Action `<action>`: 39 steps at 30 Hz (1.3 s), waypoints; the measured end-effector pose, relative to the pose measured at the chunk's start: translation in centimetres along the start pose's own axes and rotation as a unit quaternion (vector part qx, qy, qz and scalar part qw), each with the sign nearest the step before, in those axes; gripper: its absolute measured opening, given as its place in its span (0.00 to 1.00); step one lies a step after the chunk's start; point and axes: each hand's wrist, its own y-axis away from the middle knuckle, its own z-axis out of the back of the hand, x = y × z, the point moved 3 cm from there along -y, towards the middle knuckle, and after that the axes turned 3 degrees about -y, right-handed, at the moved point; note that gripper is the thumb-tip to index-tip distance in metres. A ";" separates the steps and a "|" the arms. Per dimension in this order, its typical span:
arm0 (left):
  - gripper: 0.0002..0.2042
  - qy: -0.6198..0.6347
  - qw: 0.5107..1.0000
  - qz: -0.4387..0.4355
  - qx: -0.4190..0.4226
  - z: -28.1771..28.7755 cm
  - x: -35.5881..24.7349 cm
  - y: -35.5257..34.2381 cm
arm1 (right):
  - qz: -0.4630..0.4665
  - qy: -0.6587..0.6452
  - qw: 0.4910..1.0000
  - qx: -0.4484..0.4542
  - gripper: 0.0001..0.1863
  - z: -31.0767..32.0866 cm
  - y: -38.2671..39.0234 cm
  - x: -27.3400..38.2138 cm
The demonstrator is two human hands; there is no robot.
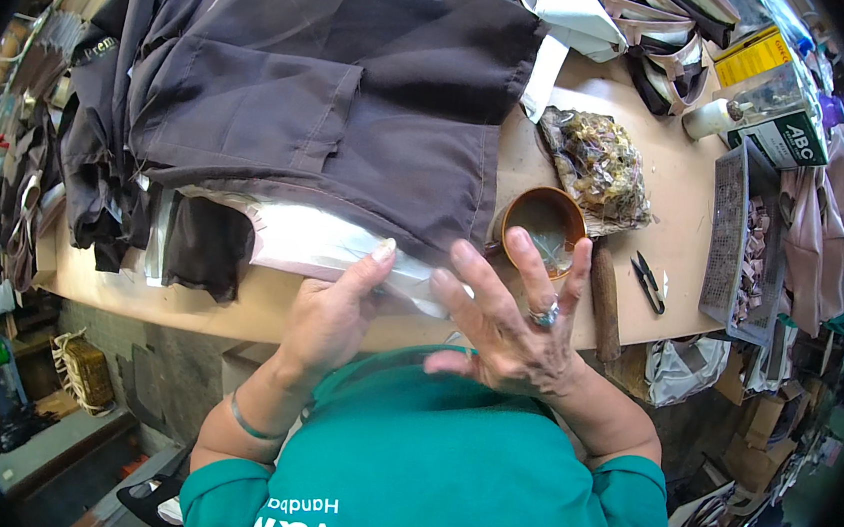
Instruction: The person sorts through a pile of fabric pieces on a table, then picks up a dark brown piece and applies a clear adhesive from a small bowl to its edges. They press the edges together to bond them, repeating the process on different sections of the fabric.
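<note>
Dark brown fabric (403,131) with a stitched patch lies across the table. A shiny white strip (318,242) shows along its near edge. My left hand (332,321) pinches this strip, thumb on top and the other fingers underneath, mostly hidden. Just to the right, my right hand (516,337) is raised with its fingers spread, a ring on one of them. Its fingertips are close to the strip's right end; whether they touch it I cannot tell. Beyond these fingers stands a round orange-brown bowl (510,214) with a murky inside.
Right of the bowl lie a wooden stick (605,300), black thread snips (648,283) and a crusty yellowish lump (596,163). A grey basket (730,240) holds small pink pieces. Behind it are a white bottle (711,119) and a green-and-white box (789,143). More dark fabric hangs at left.
</note>
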 end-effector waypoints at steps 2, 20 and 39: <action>0.11 -0.008 1.000 0.003 0.011 -0.1 0.3 -0.1 | 0.006 0.039 0.999 0.000 0.32 -0.6 -0.4 0.4; 0.10 0.053 0.997 0.047 0.026 0.5 1.2 -1.6 | -0.023 -0.006 1.000 -0.003 0.25 -1.3 -0.3 -1.6; 0.08 0.073 0.995 0.053 0.043 1.2 0.6 -1.6 | -0.007 0.020 0.999 -0.030 0.30 -0.7 0.1 -2.6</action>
